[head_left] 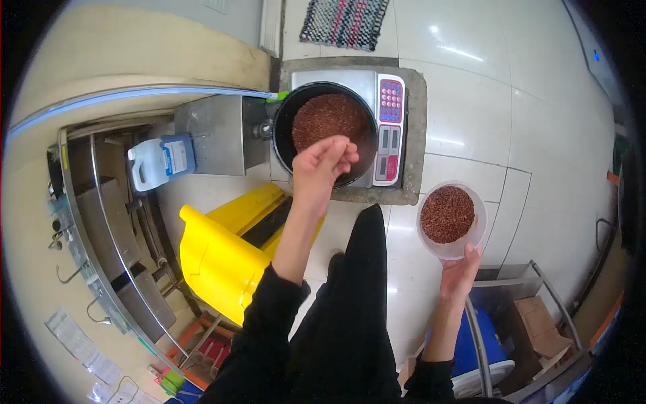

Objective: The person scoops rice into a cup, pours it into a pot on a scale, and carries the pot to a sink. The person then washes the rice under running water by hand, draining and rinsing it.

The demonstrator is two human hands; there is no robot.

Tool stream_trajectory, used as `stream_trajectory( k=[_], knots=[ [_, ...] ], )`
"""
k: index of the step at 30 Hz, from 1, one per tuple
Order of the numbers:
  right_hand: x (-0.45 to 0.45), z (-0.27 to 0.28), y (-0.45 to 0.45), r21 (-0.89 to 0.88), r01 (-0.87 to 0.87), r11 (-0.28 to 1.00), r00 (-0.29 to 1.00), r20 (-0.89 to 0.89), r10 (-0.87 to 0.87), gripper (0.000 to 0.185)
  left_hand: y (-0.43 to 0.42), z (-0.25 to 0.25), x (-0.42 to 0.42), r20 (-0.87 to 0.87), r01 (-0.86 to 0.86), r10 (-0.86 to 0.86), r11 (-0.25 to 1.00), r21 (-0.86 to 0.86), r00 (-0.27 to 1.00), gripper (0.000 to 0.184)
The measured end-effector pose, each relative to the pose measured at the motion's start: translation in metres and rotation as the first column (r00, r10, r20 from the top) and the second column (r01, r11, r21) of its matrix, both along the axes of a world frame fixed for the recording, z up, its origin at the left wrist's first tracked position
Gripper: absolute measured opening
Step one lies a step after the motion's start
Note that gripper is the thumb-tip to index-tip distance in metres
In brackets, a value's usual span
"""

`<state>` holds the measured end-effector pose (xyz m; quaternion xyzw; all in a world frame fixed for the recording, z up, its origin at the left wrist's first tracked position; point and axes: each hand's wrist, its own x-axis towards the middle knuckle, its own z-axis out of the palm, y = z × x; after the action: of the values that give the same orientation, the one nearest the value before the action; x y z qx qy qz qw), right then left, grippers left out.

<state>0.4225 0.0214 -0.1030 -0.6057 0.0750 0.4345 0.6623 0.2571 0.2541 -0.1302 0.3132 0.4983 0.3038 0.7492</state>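
Note:
A black round bucket (284, 146), partly filled with reddish-brown granules (328, 118), stands on a weighing scale (389, 138) with a keypad and displays. Over the bucket's near part is my left hand (326, 160), its fingers curled and pressed together; whatever they may hold is too small to make out. To the right, my right hand (461, 271) grips the near rim of a translucent round bowl (480, 229), which contains more of the reddish-brown granules (447, 214). The bowl is held over the tiled floor, apart from the scale.
A yellow plastic bin or cart (222, 259) stands at the left, near a blue jug (161, 161) beside a metal box (215, 135). A woven mat (343, 23) lies beyond the scale. A metal-framed cart (481, 343) with a cardboard box (538, 326) is at lower right.

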Motion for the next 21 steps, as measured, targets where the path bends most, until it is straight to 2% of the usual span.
stream_trajectory(
  k=[4,7,8,10,12,13,16,17,21],
  knots=[
    [-0.002,0.017,0.011,0.036,-0.063,0.997,0.996,0.061,0.061,0.062,-0.035,0.070,-0.052,0.005,-0.118,0.118,0.993,-0.007,0.993,0.014],
    [0.004,0.035,0.029,0.030,-0.122,0.992,0.979,0.168,0.115,0.065,-0.081,0.113,-0.152,-0.072,-0.272,0.274,0.962,0.032,0.959,0.006],
    [0.006,0.042,0.039,0.031,-0.124,0.992,0.970,0.215,0.114,0.066,-0.100,0.122,-0.190,0.015,-0.345,0.345,0.939,0.010,0.939,0.003],
    [0.008,0.061,0.062,0.004,-0.164,0.986,0.939,0.306,0.155,0.067,-0.142,0.143,-0.260,-0.239,-0.481,0.471,0.876,0.019,0.849,0.002],
    [0.008,0.087,0.085,-0.058,-0.284,0.957,0.877,0.388,0.283,0.065,-0.183,0.150,-0.333,-0.397,-0.543,0.498,0.840,-0.001,0.771,0.006],
    [0.007,0.097,0.096,-0.090,-0.361,0.928,0.828,0.427,0.363,0.063,-0.200,0.153,-0.356,-0.479,-0.544,0.481,0.839,0.007,0.735,0.005],
    [0.003,0.102,0.129,-0.198,-0.449,0.871,0.456,0.787,0.414,0.061,-0.243,0.155,-0.398,-0.682,-0.490,0.389,0.870,0.050,0.620,0.005],
    [0.000,0.106,0.140,-0.195,-0.455,0.869,0.389,0.834,0.391,0.060,-0.255,0.152,-0.408,-0.738,-0.460,0.353,0.886,0.065,0.576,0.006],
    [-0.018,0.134,0.177,-0.200,-0.472,0.858,0.128,0.948,0.292,0.062,-0.284,0.134,-0.416,-0.717,-0.576,0.464,0.811,0.106,0.521,0.012]
  ],
)
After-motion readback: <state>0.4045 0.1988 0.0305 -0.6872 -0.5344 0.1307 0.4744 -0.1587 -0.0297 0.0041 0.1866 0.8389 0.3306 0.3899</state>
